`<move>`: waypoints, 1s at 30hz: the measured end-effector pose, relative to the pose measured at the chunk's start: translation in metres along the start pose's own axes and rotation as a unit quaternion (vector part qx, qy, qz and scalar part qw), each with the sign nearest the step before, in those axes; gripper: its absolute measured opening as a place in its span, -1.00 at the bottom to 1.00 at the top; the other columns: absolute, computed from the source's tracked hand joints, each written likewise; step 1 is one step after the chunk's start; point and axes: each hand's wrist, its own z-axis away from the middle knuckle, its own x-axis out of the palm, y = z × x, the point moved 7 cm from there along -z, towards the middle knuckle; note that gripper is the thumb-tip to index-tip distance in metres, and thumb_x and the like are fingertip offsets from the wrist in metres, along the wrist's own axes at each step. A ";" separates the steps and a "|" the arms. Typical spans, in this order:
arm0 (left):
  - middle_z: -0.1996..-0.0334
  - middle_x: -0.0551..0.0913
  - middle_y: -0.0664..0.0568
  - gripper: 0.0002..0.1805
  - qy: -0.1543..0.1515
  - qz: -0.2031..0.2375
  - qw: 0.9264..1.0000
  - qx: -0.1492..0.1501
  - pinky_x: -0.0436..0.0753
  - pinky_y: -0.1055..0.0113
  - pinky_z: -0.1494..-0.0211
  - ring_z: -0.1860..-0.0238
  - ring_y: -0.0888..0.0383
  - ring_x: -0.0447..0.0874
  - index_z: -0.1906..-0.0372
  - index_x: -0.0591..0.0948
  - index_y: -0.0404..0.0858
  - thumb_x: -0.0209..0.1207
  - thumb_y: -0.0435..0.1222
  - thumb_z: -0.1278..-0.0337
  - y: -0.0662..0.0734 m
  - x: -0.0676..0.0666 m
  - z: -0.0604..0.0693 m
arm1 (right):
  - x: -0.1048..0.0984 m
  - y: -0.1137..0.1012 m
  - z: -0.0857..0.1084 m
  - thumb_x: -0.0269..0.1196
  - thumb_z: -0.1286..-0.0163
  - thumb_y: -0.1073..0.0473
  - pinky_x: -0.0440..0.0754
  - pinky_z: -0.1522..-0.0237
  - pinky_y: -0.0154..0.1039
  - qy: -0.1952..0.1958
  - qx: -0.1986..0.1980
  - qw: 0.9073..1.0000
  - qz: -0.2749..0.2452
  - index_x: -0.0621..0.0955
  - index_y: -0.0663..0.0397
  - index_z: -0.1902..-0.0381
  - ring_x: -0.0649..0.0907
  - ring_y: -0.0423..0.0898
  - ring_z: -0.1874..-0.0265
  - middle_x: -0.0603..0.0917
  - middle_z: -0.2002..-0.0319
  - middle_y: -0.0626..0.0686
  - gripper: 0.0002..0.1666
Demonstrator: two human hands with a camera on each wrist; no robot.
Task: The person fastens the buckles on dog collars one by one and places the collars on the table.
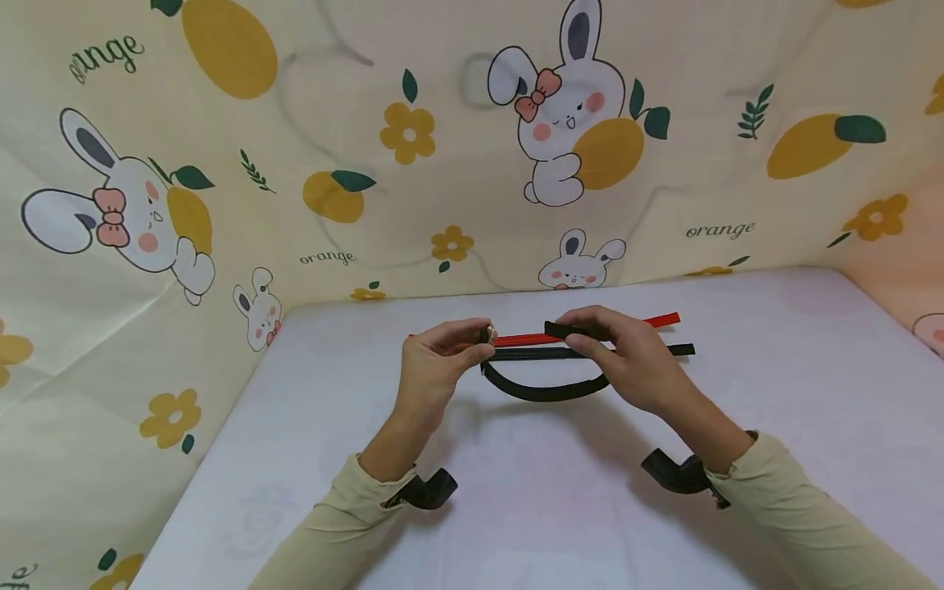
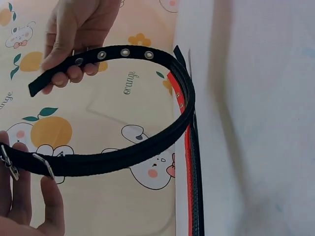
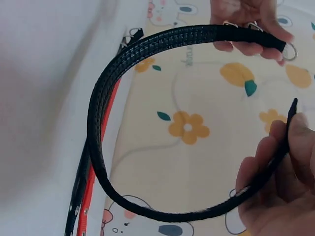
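A black collar (image 1: pixel 546 393) hangs in a curve between my two hands. My left hand (image 1: pixel 437 360) grips its buckle end. The metal buckle (image 2: pixel 10 162) shows by the fingers in the left wrist view, and a ring (image 3: pixel 291 52) sticks out past that end in the right wrist view. With thumb and fingers my right hand (image 1: pixel 627 354) pinches the other end, a tapered tip. Metal eyelets (image 2: pixel 125 52) line this end of the collar. The tip and the buckle are apart.
Behind the held collar, a red strap (image 1: pixel 524 339) and another black strap (image 1: pixel 682 350) lie side by side on the white table (image 1: pixel 531 508). Both have eyelets. A cream cloth (image 1: pixel 442 188) printed with rabbits and oranges stands upright along the back and sides.
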 end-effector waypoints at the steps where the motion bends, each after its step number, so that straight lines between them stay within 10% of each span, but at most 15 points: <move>1: 0.31 0.79 0.20 -0.64 0.001 -0.002 1.000 -0.001 0.70 0.40 0.01 0.21 0.23 0.76 0.03 0.70 -0.46 0.39 -0.52 0.03 0.000 0.001 0.000 | 0.000 -0.001 0.000 0.23 -0.46 0.10 0.59 0.01 -0.18 0.007 -0.004 1.000 -0.001 0.62 -0.08 -0.10 0.73 -0.07 0.03 0.73 -0.02 -0.03 -0.71; 11: 0.33 0.80 0.20 -0.64 -0.012 -0.001 1.000 -0.026 0.68 0.43 0.11 0.24 0.23 0.76 0.05 0.71 -0.44 0.41 -0.52 0.05 -0.007 0.010 0.006 | 0.009 -0.015 0.007 0.31 -0.38 0.17 0.59 0.24 -0.38 0.042 -0.063 0.997 -0.002 0.69 -0.15 -0.03 0.68 -0.22 0.30 0.73 0.13 -0.13 -0.72; 30: 0.33 0.81 0.22 -0.65 -0.051 -0.004 0.999 -0.014 0.65 0.42 0.13 0.21 0.25 0.75 0.08 0.72 -0.48 0.43 -0.48 0.05 -0.012 0.021 0.011 | 0.025 -0.024 0.014 0.39 -0.29 0.12 0.63 0.27 -0.36 0.024 -0.030 0.999 -0.038 0.68 -0.12 0.04 0.67 -0.20 0.33 0.75 0.22 -0.12 -0.73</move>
